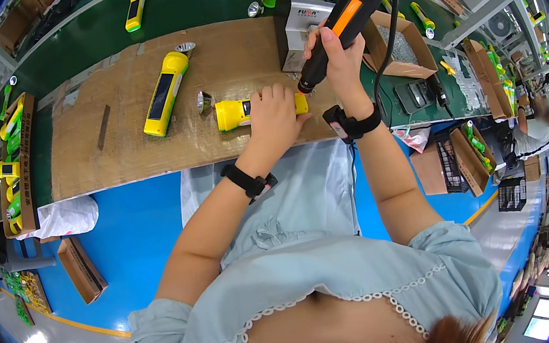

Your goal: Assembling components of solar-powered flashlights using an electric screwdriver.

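Observation:
A yellow flashlight (232,115) lies on its side on the cardboard sheet, its head toward the left. Over its middle, my left hand (273,118) is closed and holds it down. My right hand (343,60) grips a black electric screwdriver (344,26) with an orange stripe; it slants down, and its tip is at the flashlight's right end. Whether the tip touches a screw is too small to tell. A silver reflector cup (204,101) sits beside the flashlight's head. To the left rests another yellow flashlight (166,94) with a dark panel and a reflector at its top.
Behind the screwdriver stands a grey metal box-shaped machine (301,27). An open carton of small screws (403,49) is at the right, near a dark power unit (415,96). A carton of flashlights (25,161) stands at the left edge. The screwdriver's black cable (396,19) hangs beside my right wrist.

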`<move>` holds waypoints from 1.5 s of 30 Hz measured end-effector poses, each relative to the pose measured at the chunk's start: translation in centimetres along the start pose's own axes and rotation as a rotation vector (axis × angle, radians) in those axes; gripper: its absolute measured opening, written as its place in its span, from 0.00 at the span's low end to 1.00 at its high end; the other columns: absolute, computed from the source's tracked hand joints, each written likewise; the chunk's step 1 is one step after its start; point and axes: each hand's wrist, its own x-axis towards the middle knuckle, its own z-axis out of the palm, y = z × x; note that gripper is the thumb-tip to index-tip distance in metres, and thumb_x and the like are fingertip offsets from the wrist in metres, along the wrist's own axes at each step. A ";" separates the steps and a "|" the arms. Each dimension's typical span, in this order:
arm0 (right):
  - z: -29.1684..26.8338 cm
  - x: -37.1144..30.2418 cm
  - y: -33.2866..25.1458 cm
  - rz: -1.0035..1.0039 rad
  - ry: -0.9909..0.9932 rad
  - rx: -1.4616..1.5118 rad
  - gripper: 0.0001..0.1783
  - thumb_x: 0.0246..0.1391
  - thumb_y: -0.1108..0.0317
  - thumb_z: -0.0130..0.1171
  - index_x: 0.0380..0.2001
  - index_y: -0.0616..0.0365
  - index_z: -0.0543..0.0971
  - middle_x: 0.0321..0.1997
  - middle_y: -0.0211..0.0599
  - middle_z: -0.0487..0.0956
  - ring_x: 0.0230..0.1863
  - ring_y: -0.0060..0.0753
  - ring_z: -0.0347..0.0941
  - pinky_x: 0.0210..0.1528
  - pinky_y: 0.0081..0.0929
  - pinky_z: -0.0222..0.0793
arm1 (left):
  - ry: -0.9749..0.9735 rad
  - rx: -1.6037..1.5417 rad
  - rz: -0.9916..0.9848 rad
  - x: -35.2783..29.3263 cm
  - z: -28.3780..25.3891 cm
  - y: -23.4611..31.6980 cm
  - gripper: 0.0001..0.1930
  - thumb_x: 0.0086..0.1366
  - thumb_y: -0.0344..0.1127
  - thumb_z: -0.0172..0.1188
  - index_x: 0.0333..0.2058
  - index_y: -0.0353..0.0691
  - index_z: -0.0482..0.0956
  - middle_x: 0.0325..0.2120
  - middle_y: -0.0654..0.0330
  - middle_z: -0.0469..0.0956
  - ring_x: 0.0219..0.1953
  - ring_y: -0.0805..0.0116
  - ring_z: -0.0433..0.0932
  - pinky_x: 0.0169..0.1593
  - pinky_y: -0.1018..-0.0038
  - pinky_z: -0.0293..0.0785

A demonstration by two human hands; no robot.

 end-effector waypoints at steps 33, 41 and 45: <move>-0.4 4.1 -3.2 -0.015 0.115 0.107 0.16 0.57 0.57 0.53 0.31 0.61 0.67 0.21 0.40 0.72 0.19 0.35 0.71 0.23 0.31 0.71 | -0.028 -0.172 -0.012 -2.9 -5.7 -7.7 0.24 0.39 0.47 0.71 0.36 0.43 0.79 0.33 0.58 0.71 0.45 0.56 0.67 0.54 0.60 0.57; 5.7 -1.5 -3.3 -0.051 -0.046 0.314 0.14 0.54 0.65 0.57 0.35 0.64 0.69 0.24 0.39 0.75 0.23 0.30 0.73 0.27 0.25 0.72 | 0.015 -0.199 -0.087 -2.5 -4.5 -6.4 0.25 0.34 0.48 0.73 0.34 0.46 0.81 0.33 0.60 0.69 0.46 0.58 0.65 0.54 0.59 0.53; 6.5 -1.9 -2.9 -0.053 -0.037 0.318 0.14 0.53 0.65 0.59 0.35 0.63 0.68 0.24 0.39 0.75 0.23 0.29 0.73 0.28 0.26 0.72 | 0.021 -0.202 -0.102 -2.7 -4.2 -6.4 0.25 0.34 0.48 0.73 0.34 0.46 0.81 0.33 0.60 0.69 0.46 0.58 0.65 0.54 0.58 0.53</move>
